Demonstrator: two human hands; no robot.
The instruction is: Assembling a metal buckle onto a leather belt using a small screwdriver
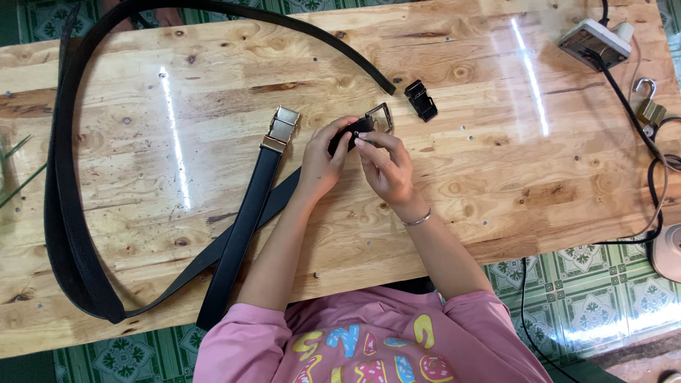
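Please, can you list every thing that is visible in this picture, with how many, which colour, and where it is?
wooden table: one, light brown, fills most of the view
belt end with frame buckle: one, black strap and silver frame, at table centre, between both hands
second belt: one, black with a silver clasp buckle, left of the hands
black clip: one, right of the frame buckle
padlock: one, brass, at the right edge
small box device: one, white, top right corner
cable: one, black, right side
floor tiles: green patterned, below the table
bracelet: one, silver, right wrist
left hand: holds the belt end
right hand: fingers on the belt end
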